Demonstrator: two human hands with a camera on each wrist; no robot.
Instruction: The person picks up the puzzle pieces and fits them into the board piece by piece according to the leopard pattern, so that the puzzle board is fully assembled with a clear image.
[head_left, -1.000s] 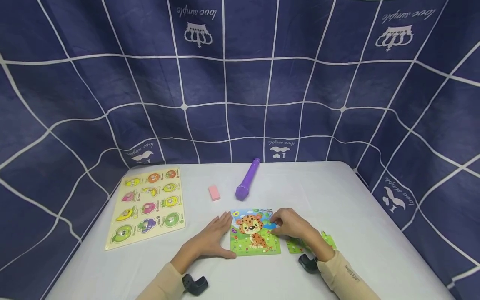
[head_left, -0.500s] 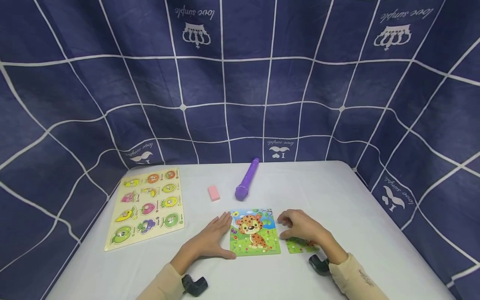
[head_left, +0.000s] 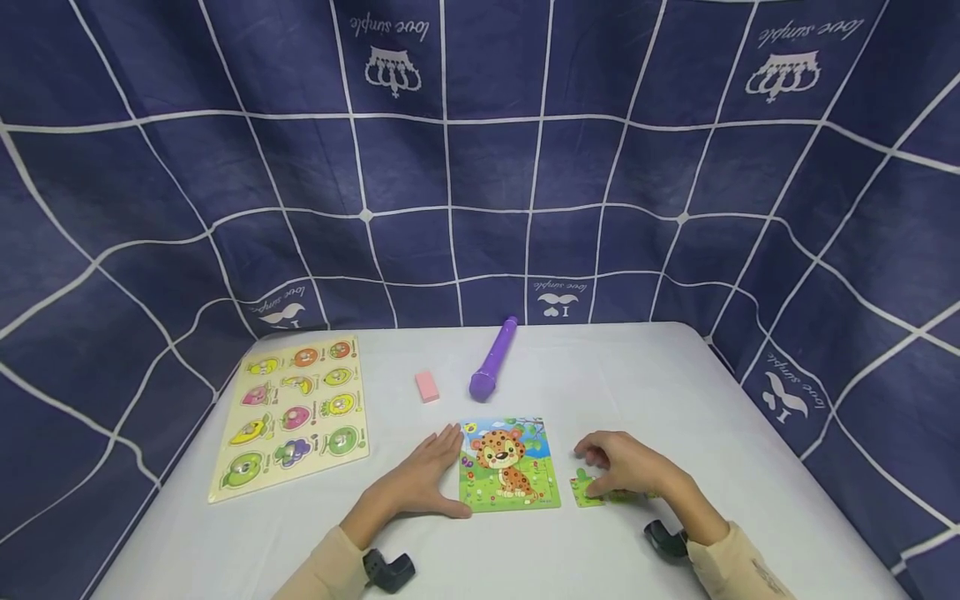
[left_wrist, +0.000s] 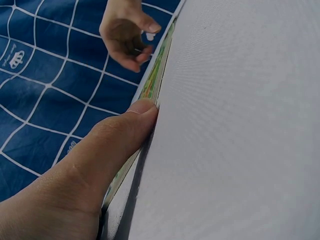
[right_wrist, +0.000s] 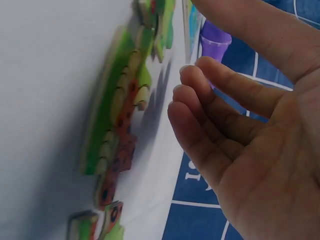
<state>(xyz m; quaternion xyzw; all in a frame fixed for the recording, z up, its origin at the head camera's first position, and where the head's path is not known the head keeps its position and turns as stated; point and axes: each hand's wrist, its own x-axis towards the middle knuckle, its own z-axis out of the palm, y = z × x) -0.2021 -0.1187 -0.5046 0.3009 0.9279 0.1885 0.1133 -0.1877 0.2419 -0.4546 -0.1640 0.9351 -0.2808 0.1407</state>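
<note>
A square jigsaw puzzle point(head_left: 517, 463) with a cartoon leopard on grass lies in front of me. My left hand point(head_left: 423, 477) rests flat along its left side, fingers extended; the left wrist view shows the thumb point(left_wrist: 112, 137) touching the puzzle's edge. Right of the puzzle, my right hand point(head_left: 628, 467) hovers over loose puzzle pieces point(head_left: 582, 490), thumb near the green one. Its fingers bend loosely with nothing between them in the right wrist view. There, several green and spotted orange pieces point(right_wrist: 112, 117) lie on the white table, partly hidden under the hand in the head view.
A fruit peg board point(head_left: 296, 417) lies at the table's left. A pink block point(head_left: 427, 387) and a purple toy microphone point(head_left: 492, 360) sit behind the puzzle. Dark blue curtain point(head_left: 487, 167) with white lines surrounds the white table point(head_left: 525, 554).
My right hand has left the puzzle's right edge and moved right, over the loose pieces, uncovering the green one nearest the puzzle. The left hand has stayed in place.
</note>
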